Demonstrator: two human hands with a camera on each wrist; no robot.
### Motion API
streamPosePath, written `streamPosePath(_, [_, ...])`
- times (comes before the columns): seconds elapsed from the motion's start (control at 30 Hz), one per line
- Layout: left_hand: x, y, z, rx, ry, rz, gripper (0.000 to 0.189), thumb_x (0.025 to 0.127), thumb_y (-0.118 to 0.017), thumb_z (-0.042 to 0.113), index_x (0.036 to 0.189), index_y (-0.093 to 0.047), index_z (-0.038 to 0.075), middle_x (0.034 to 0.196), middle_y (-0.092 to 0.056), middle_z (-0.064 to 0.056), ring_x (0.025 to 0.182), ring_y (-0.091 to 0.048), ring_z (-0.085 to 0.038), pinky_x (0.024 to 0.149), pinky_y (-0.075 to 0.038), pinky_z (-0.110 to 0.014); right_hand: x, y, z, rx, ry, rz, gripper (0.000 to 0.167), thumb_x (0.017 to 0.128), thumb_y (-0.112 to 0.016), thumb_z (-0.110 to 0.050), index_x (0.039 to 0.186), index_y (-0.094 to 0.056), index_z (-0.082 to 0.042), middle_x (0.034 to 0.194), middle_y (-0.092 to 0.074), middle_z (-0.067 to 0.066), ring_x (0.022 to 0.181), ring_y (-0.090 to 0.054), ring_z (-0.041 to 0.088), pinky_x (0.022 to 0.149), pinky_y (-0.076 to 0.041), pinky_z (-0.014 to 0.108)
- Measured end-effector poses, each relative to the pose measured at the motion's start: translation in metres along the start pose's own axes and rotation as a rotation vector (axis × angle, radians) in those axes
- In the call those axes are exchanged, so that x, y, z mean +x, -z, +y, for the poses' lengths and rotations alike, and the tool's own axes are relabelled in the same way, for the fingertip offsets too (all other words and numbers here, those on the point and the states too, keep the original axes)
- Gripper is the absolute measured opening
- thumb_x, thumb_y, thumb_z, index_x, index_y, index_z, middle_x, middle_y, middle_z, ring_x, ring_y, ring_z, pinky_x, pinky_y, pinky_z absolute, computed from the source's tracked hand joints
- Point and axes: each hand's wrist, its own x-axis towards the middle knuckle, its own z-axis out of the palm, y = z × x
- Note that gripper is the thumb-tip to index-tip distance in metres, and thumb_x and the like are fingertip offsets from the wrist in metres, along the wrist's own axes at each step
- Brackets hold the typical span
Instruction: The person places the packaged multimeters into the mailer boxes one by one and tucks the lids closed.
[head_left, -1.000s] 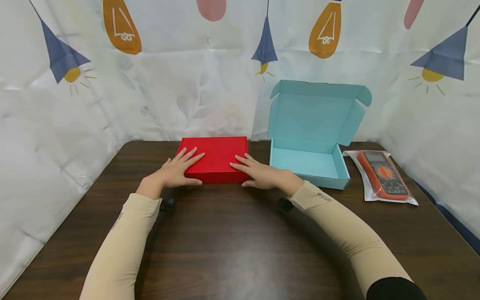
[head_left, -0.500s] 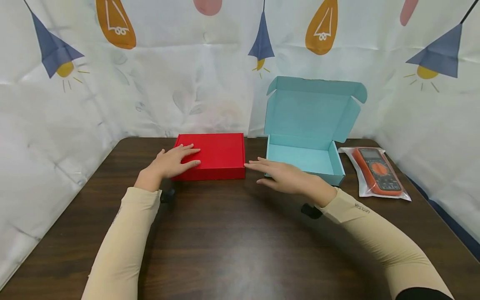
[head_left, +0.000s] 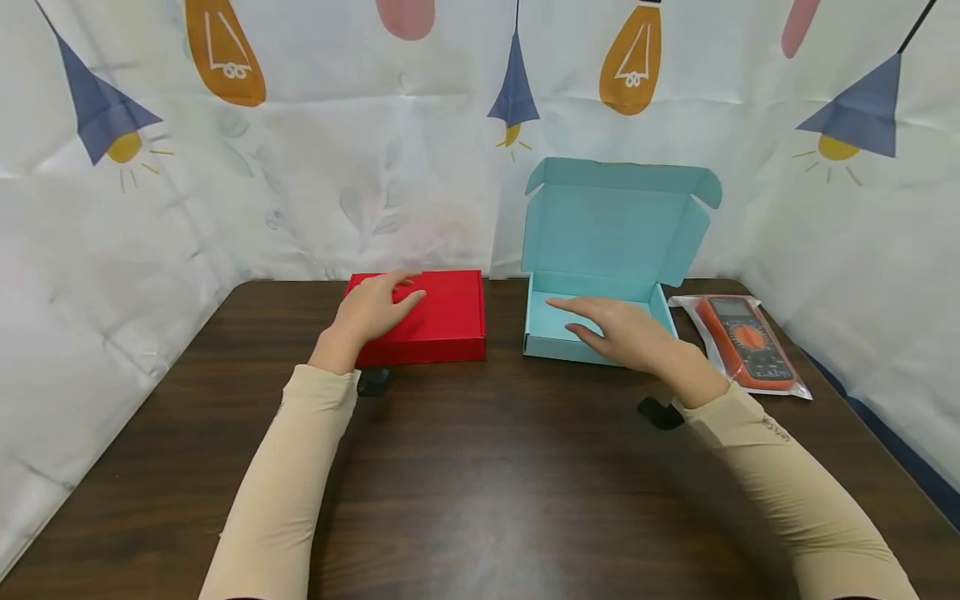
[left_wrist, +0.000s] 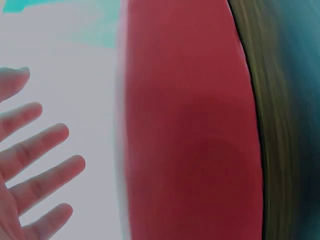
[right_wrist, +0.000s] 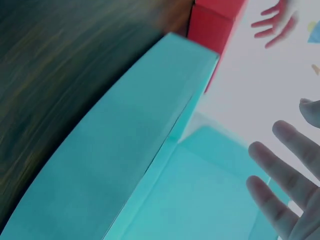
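Note:
A closed red cardboard box [head_left: 442, 312] lies flat at the back of the table. Above its left part hovers my left hand [head_left: 371, 307], fingers spread; the left wrist view shows these fingers [left_wrist: 40, 145] apart from the box's red front wall [left_wrist: 195, 130]. To the right stands a light blue cardboard box [head_left: 562, 347] with its lid [head_left: 611, 225] raised; no contents are visible in it. My right hand [head_left: 626, 333] is held over its front, hiding part of the inside. In the right wrist view the fingers [right_wrist: 280, 160] are loosely extended and hold nothing.
A multimeter [head_left: 750, 342], orange and black, lies in a clear plastic bag right of the blue box. The dark wooden table [head_left: 480, 467] extends toward me. A white printed curtain [head_left: 315, 183] hangs close behind the table's back edge.
My right hand has left the red box and moved right to the blue box. My left hand has lifted off the red lid and shifted slightly right. Both boxes stay put.

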Motion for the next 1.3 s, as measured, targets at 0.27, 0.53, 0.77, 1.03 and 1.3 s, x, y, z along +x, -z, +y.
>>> streamPosePath(0.27, [0.013, -0.024, 0.040, -0.215, -0.059, 0.073, 0.053, 0.100, -0.063, 0.034, 0.149, -0.054, 0.016, 0.141, -0.060, -0.009, 0.119, -0.061, -0.032, 0.098, -0.050, -0.053, -0.019, 0.016, 0.020, 0.006, -0.126, 0.064, 0.053, 0.099, -0.067, -0.007, 0.150, -0.053, -0.010, 0.139, -0.063, 0.016, 0.102, -0.070, 0.032, 0.057, -0.042, 0.036])
streamPosePath(0.53, [0.010, -0.052, 0.068, -0.472, -0.097, 0.038, 0.050, 0.102, -0.062, 0.026, 0.149, -0.054, 0.015, 0.142, -0.059, -0.009, 0.108, -0.066, -0.031, 0.090, -0.056, -0.046, -0.040, 0.029, 0.037, 0.058, -0.246, 0.151, 0.054, 0.102, -0.063, -0.006, 0.154, -0.048, -0.013, 0.139, -0.063, 0.012, 0.113, -0.065, 0.033, 0.069, -0.048, 0.043])
streamPosePath(0.77, [-0.001, -0.072, 0.087, -0.623, -0.092, -0.056, 0.050, 0.104, -0.059, 0.019, 0.152, -0.049, 0.013, 0.147, -0.055, -0.013, 0.106, -0.070, -0.035, 0.091, -0.055, -0.044, -0.064, 0.036, 0.053, 0.104, -0.314, 0.183, 0.053, 0.103, -0.058, -0.002, 0.154, -0.046, -0.008, 0.136, -0.062, 0.022, 0.116, -0.062, 0.042, 0.091, -0.050, 0.061])
streamPosePath(1.03, [-0.004, -0.088, 0.108, -0.828, 0.018, -0.086, 0.052, 0.107, -0.053, 0.014, 0.157, -0.040, 0.012, 0.157, -0.042, -0.018, 0.109, -0.069, -0.038, 0.099, -0.052, -0.050, -0.084, 0.041, 0.070, 0.197, -0.500, 0.228, 0.051, 0.106, -0.056, -0.010, 0.155, -0.043, -0.005, 0.140, -0.056, 0.029, 0.118, -0.058, 0.051, 0.095, -0.046, 0.066])
streamPosePath(1.3, [-0.007, -0.106, 0.128, -0.996, 0.201, -0.120, 0.057, 0.107, -0.050, 0.020, 0.161, -0.033, 0.020, 0.163, -0.031, -0.017, 0.107, -0.068, -0.035, 0.097, -0.050, -0.047, -0.103, 0.045, 0.097, 0.323, -0.731, 0.183, 0.058, 0.110, -0.047, -0.026, 0.161, -0.030, -0.006, 0.154, -0.039, 0.031, 0.136, -0.040, 0.056, 0.101, -0.038, 0.071])
